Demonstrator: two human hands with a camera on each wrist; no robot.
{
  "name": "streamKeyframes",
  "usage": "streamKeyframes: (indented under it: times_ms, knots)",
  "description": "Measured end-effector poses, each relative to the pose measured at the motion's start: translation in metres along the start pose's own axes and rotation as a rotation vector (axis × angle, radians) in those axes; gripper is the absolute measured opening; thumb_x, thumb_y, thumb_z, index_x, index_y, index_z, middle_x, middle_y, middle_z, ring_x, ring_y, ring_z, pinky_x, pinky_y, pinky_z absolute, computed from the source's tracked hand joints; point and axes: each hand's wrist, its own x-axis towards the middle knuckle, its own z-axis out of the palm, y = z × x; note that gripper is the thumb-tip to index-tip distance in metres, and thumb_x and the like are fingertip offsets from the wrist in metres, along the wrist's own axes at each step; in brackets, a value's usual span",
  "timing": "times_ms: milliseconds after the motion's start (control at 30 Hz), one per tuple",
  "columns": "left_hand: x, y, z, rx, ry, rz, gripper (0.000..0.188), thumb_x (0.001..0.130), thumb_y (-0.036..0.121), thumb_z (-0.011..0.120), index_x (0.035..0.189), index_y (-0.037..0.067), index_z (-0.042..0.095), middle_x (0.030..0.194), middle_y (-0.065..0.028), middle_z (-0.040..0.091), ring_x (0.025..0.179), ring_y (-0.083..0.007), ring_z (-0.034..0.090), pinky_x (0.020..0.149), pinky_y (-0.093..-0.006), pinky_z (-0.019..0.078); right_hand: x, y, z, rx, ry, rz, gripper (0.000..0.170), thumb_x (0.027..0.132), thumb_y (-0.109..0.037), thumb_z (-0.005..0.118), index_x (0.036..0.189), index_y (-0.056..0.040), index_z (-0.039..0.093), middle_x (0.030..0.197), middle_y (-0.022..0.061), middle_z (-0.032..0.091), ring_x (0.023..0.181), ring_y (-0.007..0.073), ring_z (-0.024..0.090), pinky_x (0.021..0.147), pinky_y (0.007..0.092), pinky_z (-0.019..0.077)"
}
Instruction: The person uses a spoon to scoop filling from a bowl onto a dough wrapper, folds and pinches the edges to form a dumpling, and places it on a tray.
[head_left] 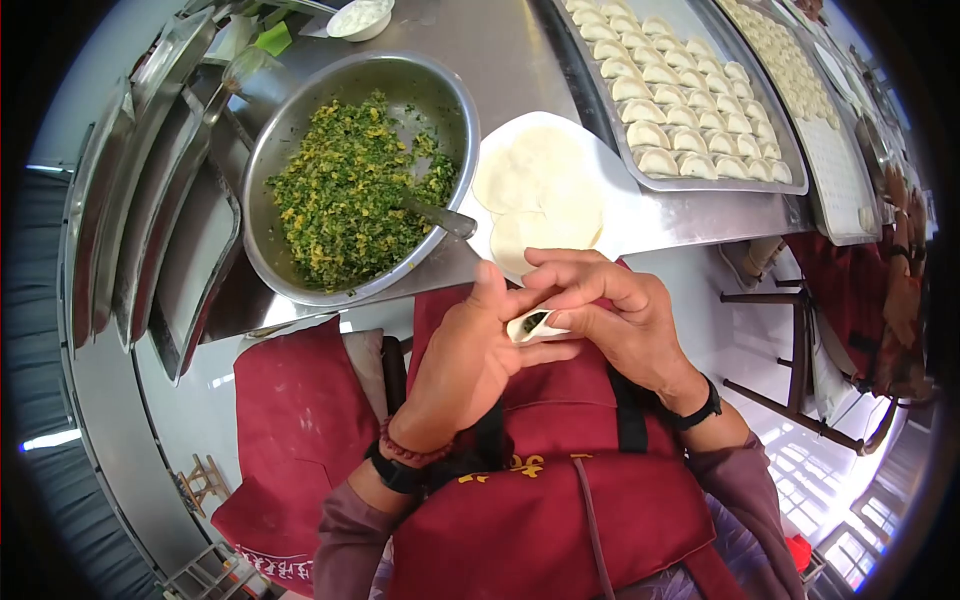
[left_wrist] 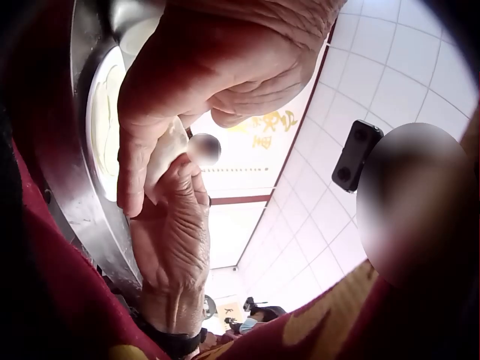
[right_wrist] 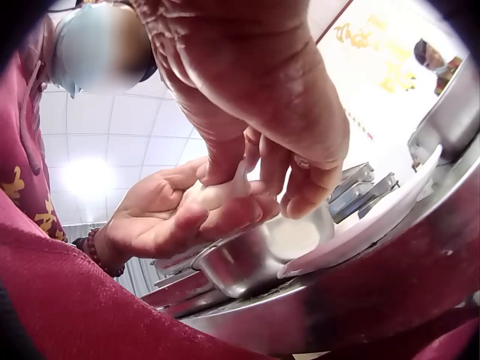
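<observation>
A: Which step is being worked at the steel table (head_left: pixel 500 65)?

B: Sealing a dumpling, by the look of it. At left, a metal bowl (head_left: pixel 425 95) is holding chopped green-and-yellow filling (head_left: pixel 345 190) and a spoon (head_left: pixel 445 217). At near centre, a folded wrapper (head_left: pixel 519 329) is showing dark green through its open end. On its far side, a white plate (head_left: pixel 622 212) is bearing flat rounds of dough (head_left: pixel 535 180); at far right, folded dumplings (head_left: pixel 685 115) are lining a tray (head_left: pixel 715 186).

A: And the next move?

B: It is probably calling for a firm pinch along that gap, with the filling kept off the edge.

A: How are the hands placed?

B: They are meeting at the wrapper. The left hand (head_left: pixel 455 355) is supporting it on mostly extended fingers, not clamping. The right hand (head_left: pixel 635 325) is pinching its edge between thumb and bent fingers.
</observation>
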Motion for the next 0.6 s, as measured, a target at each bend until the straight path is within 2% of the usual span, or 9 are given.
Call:
streamKeyframes:
  times_ms: [67, 167, 233, 267, 333, 433, 600]
  knots:
    - [0.004, -0.005, -0.002, -0.192, 0.003, -0.011, 0.069, 0.106, 0.051, 0.029, 0.137, -0.009, 0.041, 0.134, -0.0200, 0.051, 0.124, -0.0279, 0.054, 0.108, -0.0485, 0.0446, 0.001, -0.001, 0.007, 0.101, 0.041, -0.026, 0.017, 0.087, 0.003, 0.067, 0.104, -0.0016, 0.068, 0.118, 0.0146, 0.068, 0.128, 0.0262, 0.055, 0.095, 0.0321, 0.0522]
    - [0.012, -0.016, -0.003, -0.374, -0.025, 0.011, 0.061, 0.107, 0.047, 0.028, 0.137, -0.004, 0.041, 0.131, -0.0185, 0.052, 0.122, -0.0278, 0.054, 0.111, -0.0500, 0.0407, 0.004, 0.006, 0.010, -0.032, 0.067, -0.062, 0.016, 0.087, 0.002, 0.068, 0.101, -0.0032, 0.067, 0.113, 0.0125, 0.071, 0.130, 0.0269, 0.054, 0.097, 0.0349, 0.0503]
    - [0.012, -0.018, -0.004, -0.455, -0.061, 0.029, 0.056, 0.108, 0.045, 0.028, 0.136, -0.002, 0.041, 0.130, -0.0171, 0.053, 0.121, -0.0270, 0.054, 0.112, -0.0502, 0.0399, 0.008, -0.005, 0.011, -0.278, 0.078, -0.063, 0.015, 0.085, 0.001, 0.069, 0.099, -0.0047, 0.067, 0.111, 0.0113, 0.072, 0.131, 0.0282, 0.053, 0.099, 0.0371, 0.0480]
    - [0.012, -0.019, -0.006, -0.417, -0.066, 0.031, 0.059, 0.107, 0.047, 0.027, 0.137, -0.002, 0.041, 0.132, -0.0170, 0.052, 0.124, -0.0275, 0.053, 0.112, -0.0506, 0.0389, 0.009, -0.009, 0.011, -0.400, 0.082, -0.063, 0.015, 0.085, 0.000, 0.070, 0.098, -0.0054, 0.067, 0.110, 0.0108, 0.072, 0.132, 0.0289, 0.052, 0.100, 0.0382, 0.0469]
    - [0.011, -0.020, -0.009, -0.338, -0.077, 0.029, 0.064, 0.107, 0.051, 0.025, 0.141, -0.001, 0.039, 0.137, -0.0167, 0.050, 0.129, -0.0284, 0.050, 0.112, -0.0514, 0.0370, 0.009, -0.006, 0.010, -0.346, 0.073, -0.026, 0.017, 0.083, -0.001, 0.071, 0.099, -0.0064, 0.067, 0.109, 0.0089, 0.073, 0.133, 0.0295, 0.051, 0.102, 0.0397, 0.0445]
    - [0.007, -0.014, 0.003, -0.286, -0.014, 0.039, 0.057, 0.107, 0.047, 0.029, 0.135, -0.001, 0.042, 0.126, -0.0141, 0.054, 0.118, -0.0251, 0.056, 0.108, -0.0497, 0.0426, 0.007, -0.001, 0.004, -0.322, 0.041, -0.034, 0.016, 0.082, -0.002, 0.073, 0.097, -0.0073, 0.067, 0.108, 0.0073, 0.073, 0.133, 0.0295, 0.051, 0.103, 0.0403, 0.0431]
    - [0.005, -0.014, -0.005, -0.036, -0.032, 0.035, 0.068, 0.104, 0.056, 0.028, 0.134, -0.003, 0.044, 0.127, -0.0124, 0.055, 0.115, -0.0220, 0.058, 0.102, -0.0473, 0.0483, 0.009, -0.008, 0.006, -0.346, -0.014, -0.024, 0.015, 0.082, -0.005, 0.074, 0.096, -0.0065, 0.070, 0.109, 0.0068, 0.073, 0.134, 0.0297, 0.049, 0.104, 0.0410, 0.0423]
